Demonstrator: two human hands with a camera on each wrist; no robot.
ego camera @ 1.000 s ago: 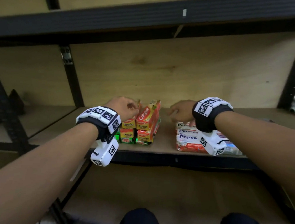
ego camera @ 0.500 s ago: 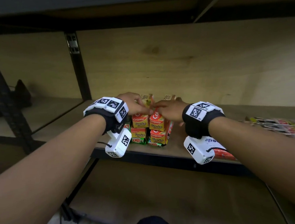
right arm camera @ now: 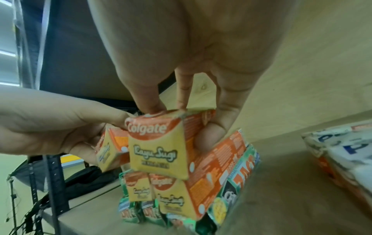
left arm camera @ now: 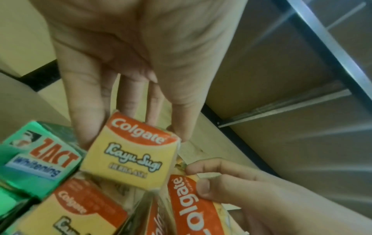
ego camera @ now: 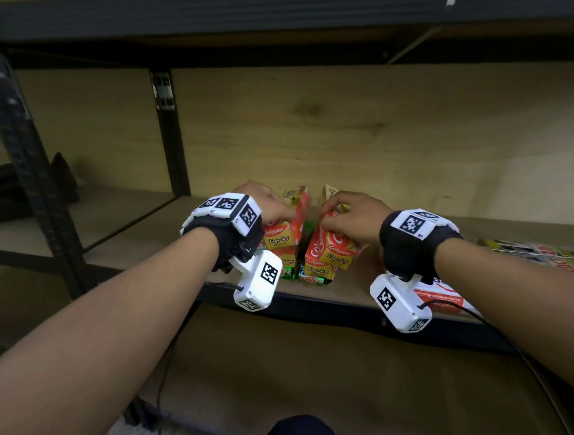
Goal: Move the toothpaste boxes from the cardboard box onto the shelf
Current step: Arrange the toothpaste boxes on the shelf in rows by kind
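Head view: left hand (ego camera: 266, 201) grips the top-left Colgate box (ego camera: 285, 229) of the stack on the shelf (ego camera: 359, 282); right hand (ego camera: 351, 217) grips the top-right Colgate box (ego camera: 333, 251), tilted. Both forearms reach forward, palms down. Green boxes (ego camera: 288, 272) lie beneath. A white Pepsodent pack (ego camera: 439, 296) lies right of the stack.

Left wrist view: fingers (left arm camera: 88, 114) and thumb clamped on a box end reading "Colgate Kayu Sugi" (left arm camera: 130, 152). Left of it, a green box reads "ZACT Whitening" (left arm camera: 38, 160). Below sits another Colgate end (left arm camera: 78, 211).

Right wrist view: fingers (right arm camera: 225, 111) and thumb clamped on a "Colgate Kayu Sugi" box (right arm camera: 159, 146). Four Colgate ends count here, over the green boxes (right arm camera: 130, 211).
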